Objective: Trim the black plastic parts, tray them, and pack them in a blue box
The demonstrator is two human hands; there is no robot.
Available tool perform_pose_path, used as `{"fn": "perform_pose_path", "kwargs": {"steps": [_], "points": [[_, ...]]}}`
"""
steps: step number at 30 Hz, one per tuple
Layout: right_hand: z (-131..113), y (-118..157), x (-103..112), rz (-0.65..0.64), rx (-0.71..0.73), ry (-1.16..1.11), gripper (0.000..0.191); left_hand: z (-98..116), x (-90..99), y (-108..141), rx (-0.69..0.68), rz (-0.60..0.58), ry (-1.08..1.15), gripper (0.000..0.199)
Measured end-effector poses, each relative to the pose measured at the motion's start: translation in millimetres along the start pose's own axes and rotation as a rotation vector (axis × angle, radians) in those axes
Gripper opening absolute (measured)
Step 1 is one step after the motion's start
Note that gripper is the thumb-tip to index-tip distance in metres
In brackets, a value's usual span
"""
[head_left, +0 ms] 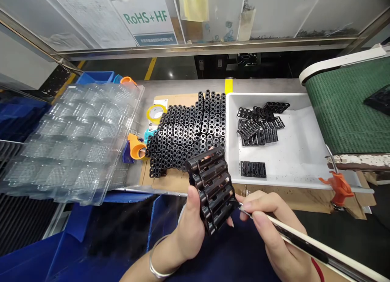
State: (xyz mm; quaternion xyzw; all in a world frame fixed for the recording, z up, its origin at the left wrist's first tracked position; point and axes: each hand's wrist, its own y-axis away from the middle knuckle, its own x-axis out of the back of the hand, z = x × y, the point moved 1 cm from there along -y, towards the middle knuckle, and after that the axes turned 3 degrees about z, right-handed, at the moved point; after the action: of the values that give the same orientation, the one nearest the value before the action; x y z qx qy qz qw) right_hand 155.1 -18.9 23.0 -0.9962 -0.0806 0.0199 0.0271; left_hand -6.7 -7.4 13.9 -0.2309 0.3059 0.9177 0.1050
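Left hand (190, 229) grips black plastic frame (211, 188) — right hand (269, 229) pinches slim tool (304, 242)

From where I'm watching, the left hand (189, 229) is bare but for a plain silver bangle (157, 262) at the wrist. The right hand (274, 229) has a thin red cord (317, 270) at its wrist (only a short bit shows, right by the frame's edge). Below them lies some dark navy cloth (243, 257), though I can't tell which garment it is.
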Motion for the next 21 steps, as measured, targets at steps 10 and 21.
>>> {"fn": "perform_pose_path", "kwargs": {"steps": [10, 21], "points": [[-0.6, -0.4, 1.1, -0.004, 0.003, 0.034, 0.023, 0.2, 0.7, 0.2, -0.013, 0.024, -0.028, 0.096], [-1.9, -0.3, 0.1, -0.005, -0.019, -0.039, 0.022, -4.5, 3.9, -1.8, 0.006, 0.022, -0.027, 0.096]]}}
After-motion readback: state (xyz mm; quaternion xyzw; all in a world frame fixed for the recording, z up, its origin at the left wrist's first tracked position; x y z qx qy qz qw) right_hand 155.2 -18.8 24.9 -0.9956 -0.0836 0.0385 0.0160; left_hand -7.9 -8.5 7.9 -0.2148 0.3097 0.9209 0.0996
